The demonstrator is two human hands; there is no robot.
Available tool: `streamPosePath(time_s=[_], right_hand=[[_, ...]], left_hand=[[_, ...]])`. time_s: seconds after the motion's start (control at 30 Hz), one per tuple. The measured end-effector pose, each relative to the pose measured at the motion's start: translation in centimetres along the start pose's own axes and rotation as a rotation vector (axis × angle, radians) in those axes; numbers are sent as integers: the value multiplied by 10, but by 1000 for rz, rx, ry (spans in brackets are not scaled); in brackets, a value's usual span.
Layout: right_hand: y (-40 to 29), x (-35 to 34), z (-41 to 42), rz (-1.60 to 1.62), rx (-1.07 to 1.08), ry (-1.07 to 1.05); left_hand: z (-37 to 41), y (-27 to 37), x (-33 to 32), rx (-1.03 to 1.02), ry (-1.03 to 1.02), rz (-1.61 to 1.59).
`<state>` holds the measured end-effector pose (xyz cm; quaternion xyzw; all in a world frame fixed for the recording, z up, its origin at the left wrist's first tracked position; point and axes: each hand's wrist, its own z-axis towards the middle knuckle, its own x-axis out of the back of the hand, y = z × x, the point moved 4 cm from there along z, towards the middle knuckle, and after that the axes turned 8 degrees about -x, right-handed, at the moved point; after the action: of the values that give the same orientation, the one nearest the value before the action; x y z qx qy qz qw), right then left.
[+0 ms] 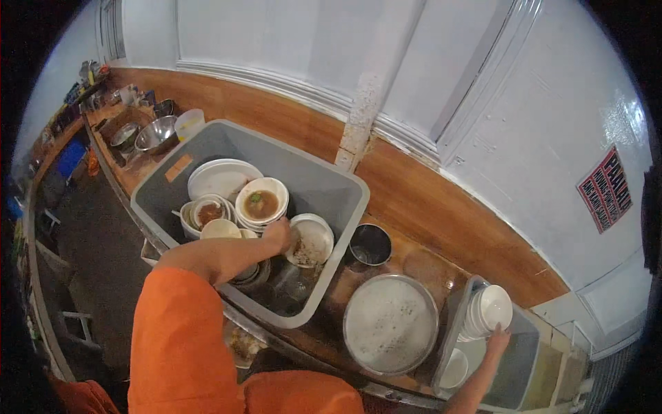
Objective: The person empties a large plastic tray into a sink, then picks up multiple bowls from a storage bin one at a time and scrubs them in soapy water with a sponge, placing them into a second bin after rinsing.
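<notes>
My left hand [277, 235] reaches into a large grey plastic tub [289, 150] and touches the rim area of a stack of white bowls [262, 199]; its exact grip is hidden. The top bowl there holds brown soup. Around it in the tub are white oval plates [222, 178], smaller bowls with reddish-brown remains [209, 213] and a stack of food-soiled white plates [310, 240]. At the right, my right hand [498, 339] has its fingers on a tilted stack of white bowls [495, 308] at a smaller grey tub [522, 357]. Another white bowl [455, 368] lies inside that tub.
Between the tubs stand a round metal basin of foamy water [391, 324] and a dark round container [370, 244]. Metal bowls [156, 134] and a translucent plastic container [190, 123] are at the upper left. A wall runs behind the wooden counter; below its front edge is a container with food scraps [243, 348].
</notes>
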<state>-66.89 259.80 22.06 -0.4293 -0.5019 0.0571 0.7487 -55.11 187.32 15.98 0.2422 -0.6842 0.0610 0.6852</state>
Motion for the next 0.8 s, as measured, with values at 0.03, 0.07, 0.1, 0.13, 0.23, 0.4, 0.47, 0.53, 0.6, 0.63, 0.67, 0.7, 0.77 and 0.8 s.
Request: streamPosePath(time_s=[0.03,0.07,0.1,0.13,0.23,0.4,0.47,0.53,0.6,0.63,0.67,0.7,0.77,0.8], right_hand=[[-6,5,-5,-35,21,14],[-9,7,-10,-71,39,25],[-13,8,-15,-106,57,35],[-9,9,-14,19,-4,5],[8,10,-4,42,-40,5],[18,7,-2,-106,-45,83],[-24,6,-30,65,-39,19],[-16,10,-21,19,-8,20],[-13,9,-17,-24,25,14],[-12,8,-19,6,-2,36],[-10,11,-20,32,-31,62],[-2,11,-13,34,-32,62],[27,8,11,183,12,71],[25,7,10,186,11,67]], left_hand=[[1,-4,-4,71,-9,-9],[4,-2,-16,40,-130,-10],[6,1,-26,-9,-269,-8],[5,5,-34,-60,-397,-24],[4,12,-49,-101,-538,-91],[14,-6,-68,137,-193,-191],[12,-24,-71,244,-38,-238],[20,-22,-66,226,28,-226],[28,-21,-56,122,42,-135],[28,-14,-39,121,37,-133],[22,15,-16,-202,-253,184],[14,31,-5,-521,-530,505],[25,19,-6,-651,-379,321],[30,18,2,-420,-336,76]])
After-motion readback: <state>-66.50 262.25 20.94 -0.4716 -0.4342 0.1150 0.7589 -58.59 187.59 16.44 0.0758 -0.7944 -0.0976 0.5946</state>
